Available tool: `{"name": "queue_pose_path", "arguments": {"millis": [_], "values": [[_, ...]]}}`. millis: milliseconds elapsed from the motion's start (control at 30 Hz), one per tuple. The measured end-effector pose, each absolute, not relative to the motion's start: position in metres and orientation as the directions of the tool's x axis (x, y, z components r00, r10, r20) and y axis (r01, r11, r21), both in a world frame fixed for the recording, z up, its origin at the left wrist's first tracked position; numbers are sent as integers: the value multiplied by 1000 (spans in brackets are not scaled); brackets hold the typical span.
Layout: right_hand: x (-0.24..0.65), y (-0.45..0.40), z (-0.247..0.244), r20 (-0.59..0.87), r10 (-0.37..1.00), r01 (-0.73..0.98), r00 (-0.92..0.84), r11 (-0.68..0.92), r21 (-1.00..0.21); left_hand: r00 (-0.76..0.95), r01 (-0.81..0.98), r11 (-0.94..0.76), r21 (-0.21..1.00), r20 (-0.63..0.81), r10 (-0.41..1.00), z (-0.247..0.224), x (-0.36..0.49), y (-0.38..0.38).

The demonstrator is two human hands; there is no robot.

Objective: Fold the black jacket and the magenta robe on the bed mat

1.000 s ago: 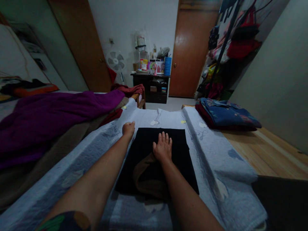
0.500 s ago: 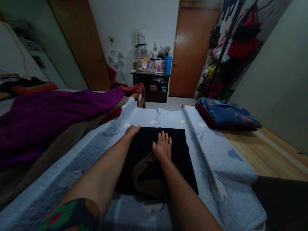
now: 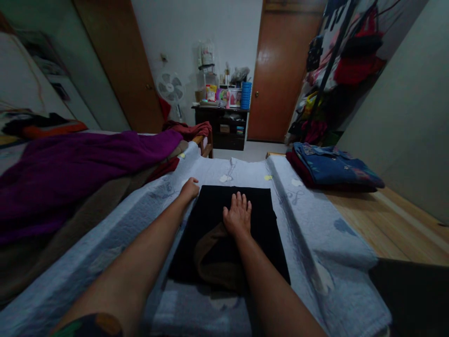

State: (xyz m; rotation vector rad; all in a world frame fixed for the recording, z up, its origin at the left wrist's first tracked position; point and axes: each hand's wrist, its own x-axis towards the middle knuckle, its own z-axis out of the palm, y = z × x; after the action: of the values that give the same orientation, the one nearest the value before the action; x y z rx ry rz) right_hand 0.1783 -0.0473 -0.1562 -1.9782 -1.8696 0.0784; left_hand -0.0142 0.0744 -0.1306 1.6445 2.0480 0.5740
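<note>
Now we rest right hand (image 3: 237, 216) flat on folded black cloth (image 3: 209, 210), fingers slightly apart. Cloth lies on gray sheet (image 3: 247, 169) in front of us. Left hand (image 3: 190, 188) curls beside far left corner; we can't tell its grip.

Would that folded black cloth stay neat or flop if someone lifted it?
The black cloth would probably flop, as the brown fabric at its near side curves loosely. It seems unlikely to roll, lying flat on the patterned sheet.
</note>
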Motion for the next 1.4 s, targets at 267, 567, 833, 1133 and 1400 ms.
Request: {"name": "queue_pose_path", "arguments": {"millis": [267,567,833,1133,1400], "values": [[178,-49,-152,215,972,948,91,-19,-317,-10,830,210,517,-363,932,-128,-30,32],[177,-50,-151,230,969,953,89,-15,-304,186,814,46,579,-335,924,-125,-31,0],[178,-52,-149,229,969,950,90,-15,-312,190,791,61,608,-340,921,-105,-47,-8],[178,-51,-154,255,963,950,87,-4,-312,100,804,48,592,-214,972,-105,-41,8],[178,-51,-153,257,962,951,89,-5,-308,227,810,55,584,-399,888,-116,-36,-1]]}}
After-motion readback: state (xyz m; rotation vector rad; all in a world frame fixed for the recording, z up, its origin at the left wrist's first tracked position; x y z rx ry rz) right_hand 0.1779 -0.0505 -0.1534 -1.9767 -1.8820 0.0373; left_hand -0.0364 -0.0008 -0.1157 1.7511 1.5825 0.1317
